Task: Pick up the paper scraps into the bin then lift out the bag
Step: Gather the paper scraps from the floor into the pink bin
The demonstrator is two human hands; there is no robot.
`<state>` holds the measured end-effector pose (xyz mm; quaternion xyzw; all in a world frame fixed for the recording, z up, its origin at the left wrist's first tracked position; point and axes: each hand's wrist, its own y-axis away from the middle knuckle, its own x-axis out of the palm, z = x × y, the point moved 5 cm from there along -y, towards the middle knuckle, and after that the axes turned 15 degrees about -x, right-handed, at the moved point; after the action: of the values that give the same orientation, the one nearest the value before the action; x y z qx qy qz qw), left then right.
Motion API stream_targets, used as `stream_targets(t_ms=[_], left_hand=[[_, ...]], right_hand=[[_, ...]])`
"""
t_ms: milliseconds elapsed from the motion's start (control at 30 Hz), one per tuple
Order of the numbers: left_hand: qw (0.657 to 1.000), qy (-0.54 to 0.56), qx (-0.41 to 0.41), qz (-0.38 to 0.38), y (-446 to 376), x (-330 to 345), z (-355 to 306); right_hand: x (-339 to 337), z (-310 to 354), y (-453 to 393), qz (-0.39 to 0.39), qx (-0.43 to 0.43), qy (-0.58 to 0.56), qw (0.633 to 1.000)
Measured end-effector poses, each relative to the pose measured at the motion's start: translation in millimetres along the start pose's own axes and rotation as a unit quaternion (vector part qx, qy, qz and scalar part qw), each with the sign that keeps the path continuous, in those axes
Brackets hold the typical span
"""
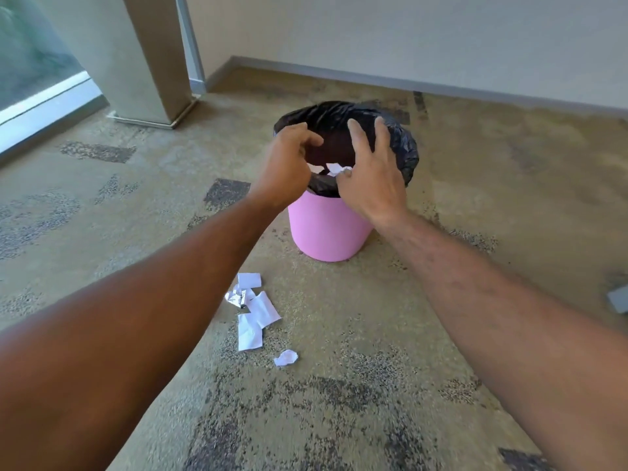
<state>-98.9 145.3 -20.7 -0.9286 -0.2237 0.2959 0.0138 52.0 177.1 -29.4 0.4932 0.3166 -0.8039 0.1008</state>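
Overhead, both hands above pink bin; no legible writing.

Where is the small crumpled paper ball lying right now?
In the head view, the crumpled paper ball lies on the carpet, apart from the paper scraps, nearer the camera than the pink bin.

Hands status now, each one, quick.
Left hand: fingers curled, nothing visibly held, over the pink bin.
Right hand: open, fingers spread, white paper scrap at thumb.
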Motion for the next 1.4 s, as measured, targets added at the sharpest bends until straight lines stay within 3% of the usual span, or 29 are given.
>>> stream_targets(t_ms=[167, 233, 300, 367, 467, 533, 633, 733, 833, 1067, 1267, 1400], left_hand=[[0.995, -0.043, 0.009, -0.086, 7.4, -24.4, 56.4], [0.995, -0.076, -0.012, -0.064, 11.9, -26.0, 87.7], [0.992, -0.129, -0.012, -0.007, 19.2, -23.5, 113.9], [0.974, -0.205, -0.011, 0.101, 30.1, -15.6, 138.6], [0.907, -0.315, -0.025, 0.278, 58.8, -0.1, 174.2], [0.87, -0.358, -0.037, 0.337, 77.8, 6.7, 192.2], [0.83, -0.416, -0.022, 0.37, 95.5, 15.6, 208.1], [0.79, -0.496, 0.013, 0.361, 100.7, 22.1, 215.9], [0.764, -0.541, -0.006, 0.351, 102.4, 25.3, 226.3], [0.752, -0.546, -0.07, 0.364, 112.0, 34.1, 252.7], [0.795, -0.488, -0.082, 0.351, 122.5, 38.4, 264.3], [0.824, -0.461, -0.046, 0.325, 122.1, 35.8, 268.0]], right_hand=[[3.0, 27.8, 11.0, -0.115, -0.107, 0.092, 0.983], [8.4, 52.4, 25.4, -0.149, -0.197, 0.088, 0.965], [27.6, 73.3, 44.8, -0.128, -0.275, 0.073, 0.95], [58.6, 85.6, 66.4, -0.055, -0.322, 0.05, 0.944], [100.1, 93.7, 99.8, 0.108, -0.36, 0.018, 0.927], [119.9, 92.2, 121.0, 0.237, -0.346, -0.006, 0.908], [146.8, 82.8, 149.5, 0.392, -0.318, 0.01, 0.863], [165.8, 76.7, 166.0, 0.462, -0.323, 0.041, 0.825], [180.7, 71.7, 173.2, 0.51, -0.317, 0.05, 0.798], [209.5, 71.1, 168.5, 0.517, -0.338, 0.077, 0.782], [227.5, 69.9, 167.5, 0.516, -0.341, 0.074, 0.782], [226.6, 65.3, 166.7, 0.475, -0.327, 0.016, 0.817]])
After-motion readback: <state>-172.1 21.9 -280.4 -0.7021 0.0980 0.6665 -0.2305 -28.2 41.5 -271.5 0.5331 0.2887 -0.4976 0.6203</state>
